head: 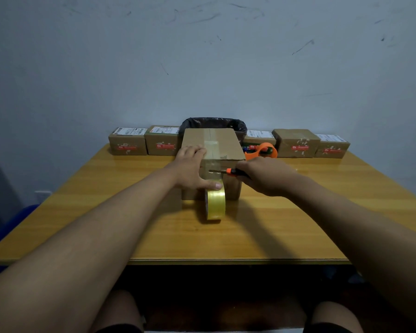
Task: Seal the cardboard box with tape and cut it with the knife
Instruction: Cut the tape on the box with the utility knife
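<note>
Knife (222, 171) in right hand (265, 175) crosses box (211, 145) front above tape roll (216, 203).

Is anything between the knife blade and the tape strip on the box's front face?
Nothing visible. The knife blade points at the tape strip just above the tape roll; the left hand thumb lies just below.

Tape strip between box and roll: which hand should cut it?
Right. The right hand already grips the knife, blade at the strip, while the left hand steadies the box above the roll.
</note>
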